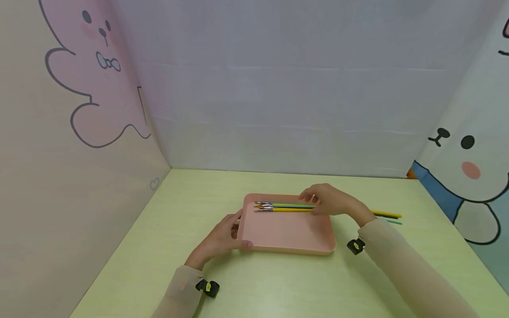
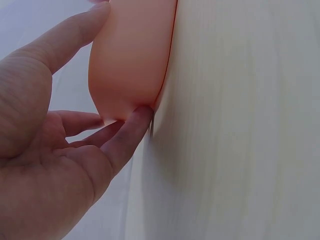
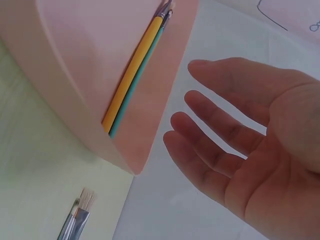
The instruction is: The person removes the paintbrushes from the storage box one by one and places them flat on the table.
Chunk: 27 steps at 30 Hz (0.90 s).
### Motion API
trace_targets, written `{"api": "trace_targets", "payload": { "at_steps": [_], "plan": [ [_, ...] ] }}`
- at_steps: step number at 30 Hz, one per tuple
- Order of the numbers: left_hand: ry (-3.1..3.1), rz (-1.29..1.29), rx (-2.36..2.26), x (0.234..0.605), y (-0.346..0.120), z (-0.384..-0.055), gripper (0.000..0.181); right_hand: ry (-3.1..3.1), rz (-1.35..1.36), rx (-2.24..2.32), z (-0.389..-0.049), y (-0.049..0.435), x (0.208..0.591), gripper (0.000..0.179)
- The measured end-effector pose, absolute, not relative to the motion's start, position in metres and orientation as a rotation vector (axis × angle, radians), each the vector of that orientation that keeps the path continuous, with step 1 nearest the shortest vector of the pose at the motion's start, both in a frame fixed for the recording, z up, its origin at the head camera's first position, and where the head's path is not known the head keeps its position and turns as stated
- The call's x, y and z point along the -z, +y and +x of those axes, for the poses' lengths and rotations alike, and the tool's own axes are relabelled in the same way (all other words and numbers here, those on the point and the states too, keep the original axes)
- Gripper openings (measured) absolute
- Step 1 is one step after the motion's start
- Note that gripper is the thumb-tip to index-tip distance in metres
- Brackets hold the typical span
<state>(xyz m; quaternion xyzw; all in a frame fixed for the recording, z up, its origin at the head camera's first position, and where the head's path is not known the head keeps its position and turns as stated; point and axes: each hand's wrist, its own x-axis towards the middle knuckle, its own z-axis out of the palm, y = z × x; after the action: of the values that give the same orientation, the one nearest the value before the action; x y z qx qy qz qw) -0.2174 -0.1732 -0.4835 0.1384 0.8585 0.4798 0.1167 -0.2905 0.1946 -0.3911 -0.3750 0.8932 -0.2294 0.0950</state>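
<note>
A shallow pink tray [image 1: 284, 232] lies on the table. My left hand [image 1: 218, 238] grips its left end, the thumb at the near corner and the fingers along the outer side; in the left wrist view the fingertips touch the tray wall [image 2: 132, 55]. Several paintbrushes [image 1: 292, 210] with yellow, green and blue handles lie along the tray's far side, bristles pointing left. Over the far right part of the tray is my right hand [image 1: 332, 201], fingers apart and slightly bent. In the right wrist view nothing is in that hand, and the brushes [image 3: 132, 75] lie apart from it.
More paintbrushes [image 1: 387, 215] lie on the table right of the tray, partly hidden by my right forearm; their bristle ends [image 3: 82, 212] show in the right wrist view. The pale table [image 1: 191, 198] is bordered by a white back wall [image 1: 278, 110] and printed side walls.
</note>
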Motion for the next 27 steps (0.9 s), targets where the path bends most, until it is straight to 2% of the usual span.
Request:
{"api": "trace_targets", "payload": {
  "at_steps": [12, 27],
  "plan": [
    [2.496, 0.416, -1.425, 0.483, -0.174, -0.216, 0.112, 2.534, -1.047, 0.551, -0.316, 0.160, 0.393, 0.044],
    [2.491, 0.413, -1.431, 0.482, -0.174, -0.217, 0.111, 2.463, -1.004, 0.573, -0.335, 0.137, 0.415, 0.046]
  ]
}}
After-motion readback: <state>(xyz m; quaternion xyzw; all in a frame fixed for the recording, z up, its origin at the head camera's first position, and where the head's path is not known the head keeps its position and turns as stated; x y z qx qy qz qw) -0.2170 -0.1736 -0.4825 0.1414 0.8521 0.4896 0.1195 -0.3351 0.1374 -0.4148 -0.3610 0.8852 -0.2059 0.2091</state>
